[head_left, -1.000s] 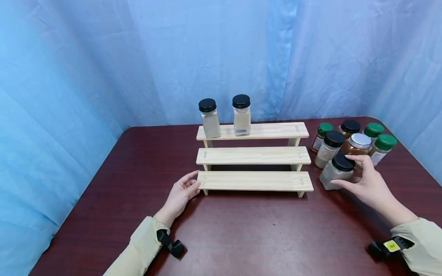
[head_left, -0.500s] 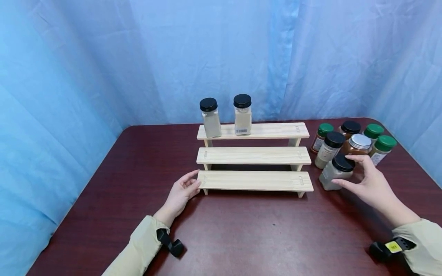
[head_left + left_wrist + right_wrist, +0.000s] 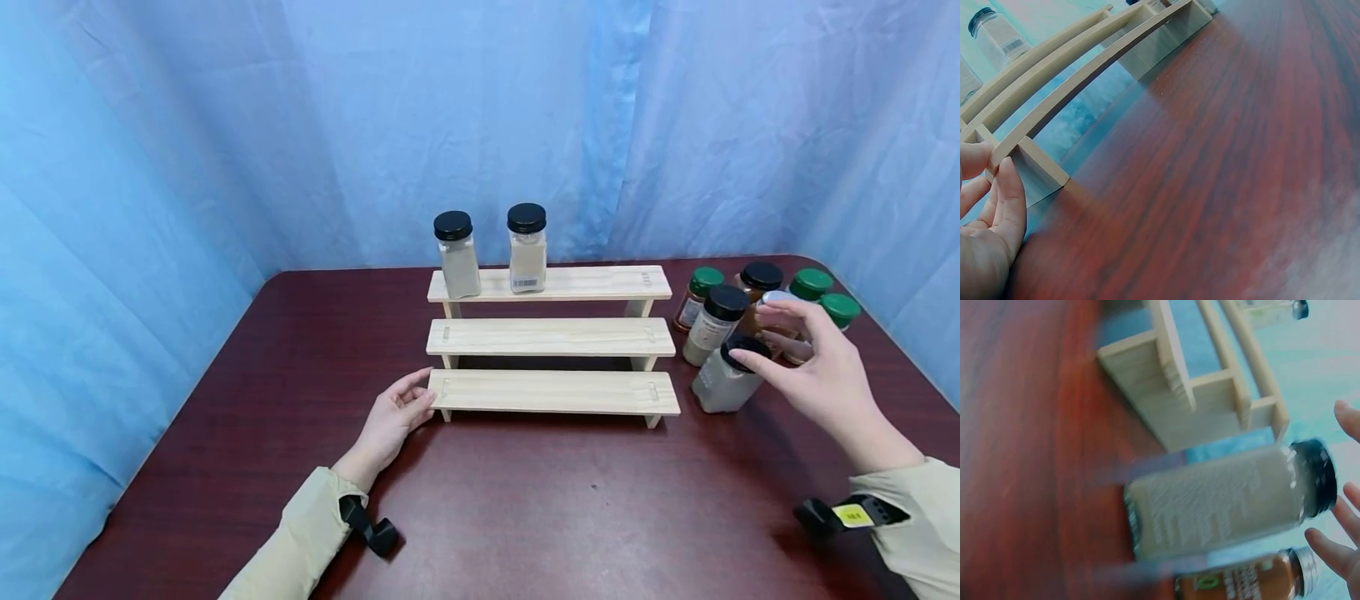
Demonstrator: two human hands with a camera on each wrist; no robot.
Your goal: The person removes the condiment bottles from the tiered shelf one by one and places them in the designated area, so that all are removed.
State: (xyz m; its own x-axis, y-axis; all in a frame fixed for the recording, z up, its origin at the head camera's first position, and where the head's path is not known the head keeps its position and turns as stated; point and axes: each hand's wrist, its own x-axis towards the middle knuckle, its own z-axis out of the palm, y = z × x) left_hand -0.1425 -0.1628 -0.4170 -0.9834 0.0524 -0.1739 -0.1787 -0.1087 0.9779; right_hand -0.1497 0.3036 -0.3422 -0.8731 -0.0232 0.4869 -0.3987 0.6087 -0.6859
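Note:
A three-tier wooden display rack [image 3: 555, 392] stands on the table. At the left end of its lowest shelf, my left hand [image 3: 384, 427] pinches the board between thumb and fingers, as the left wrist view shows closely. To the right of the rack stands a square clear jar [image 3: 716, 387] with greyish-white contents and a black lid. My right hand [image 3: 828, 379] hovers at that lid with thumb and fingers spread. In the right wrist view the fingertips [image 3: 1317, 537] are beside the lid, not wrapped round the jar.
Two black-lidded jars [image 3: 459, 268] stand on the top shelf's left half. Behind the near jar cluster several spice bottles, including a black-lidded one [image 3: 708, 333] and a green-lidded one [image 3: 697, 296]. Blue curtains [image 3: 375, 125] enclose the dark red table [image 3: 525, 508].
My right hand has lifted and drawn back from the near jar's lid, its fingers now overlapping the silver-lidded bottle. The jar stays in place. My left hand keeps its grip on the rack.

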